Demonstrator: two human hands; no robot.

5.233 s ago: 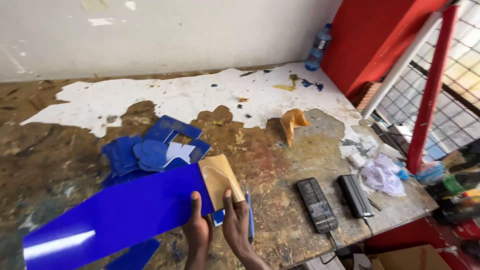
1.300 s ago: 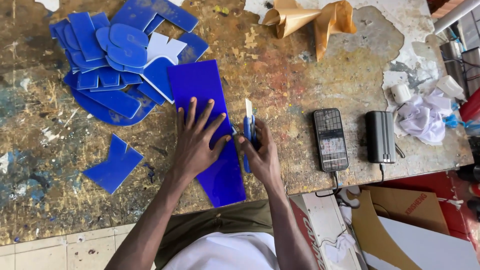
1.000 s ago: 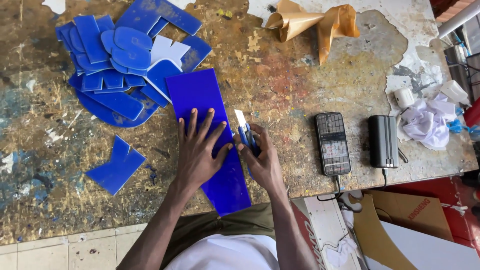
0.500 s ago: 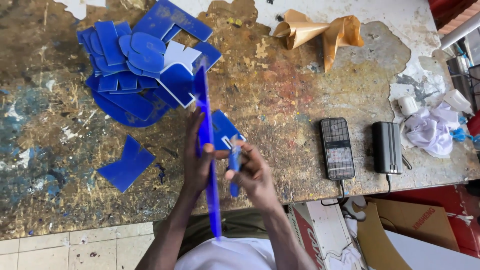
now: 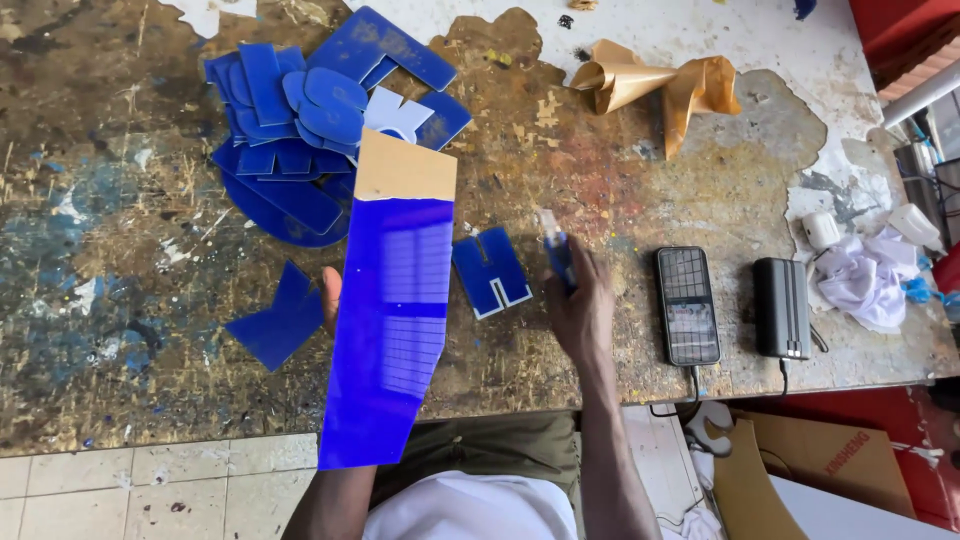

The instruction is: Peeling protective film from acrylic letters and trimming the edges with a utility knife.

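The left hand (image 5: 331, 298) grips a long glossy blue sheet (image 5: 390, 320), brown at its top. The right hand (image 5: 580, 305) grips a cutter (image 5: 556, 250) above the scratched, paint-stained table (image 5: 120, 330).

Sign-cutting workshop, rough and well used.
Paint-stained, scarred workbench (image 5: 120, 330) under the right hand (image 5: 580, 310); heap of cut blue plastic shapes (image 5: 300, 130) up left of it; crumpled brown backing paper (image 5: 655, 85) beyond; cardboard (image 5: 800, 470) below right.

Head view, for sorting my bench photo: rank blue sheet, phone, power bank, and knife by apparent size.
1. blue sheet, lifted nearer the camera, so its lead is exaggerated
2. phone
3. power bank
4. knife, partly hidden by the right hand
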